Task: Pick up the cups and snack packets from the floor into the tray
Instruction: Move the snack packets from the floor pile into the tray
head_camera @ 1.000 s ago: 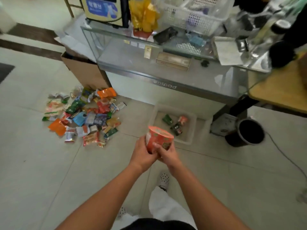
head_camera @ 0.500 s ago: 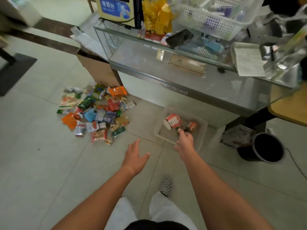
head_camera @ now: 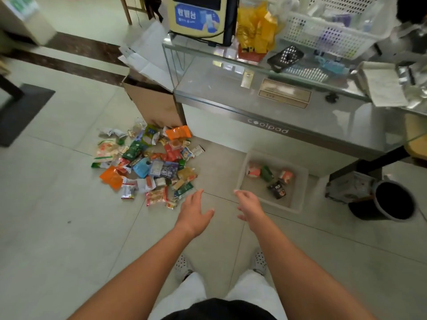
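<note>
Cup (head_camera: 253, 171) now lies in the tray (head_camera: 298, 207), dropped moments ago; left hand (head_camera: 193, 211) and right hand (head_camera: 250, 207) hang empty, fingers spread; packets (head_camera: 147, 162) remain left.

Pale tiled floor (head_camera: 57, 227), glass counter (head_camera: 265, 105)

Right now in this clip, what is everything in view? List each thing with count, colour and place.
snack packets: dozens, mixed colours, heaped on floor left of tray
tray: one, translucent white, on floor below counter
orange cup: one, lying on its side in tray
packets in tray: about three, green, orange, black
glass counter: one, silver frame, top right
cardboard box: one, brown, beside counter
white basket: one, on counter
bucket: one, black, right of tray
left hand: open, empty, near pile
right hand: open, empty, at tray's near corner
</note>
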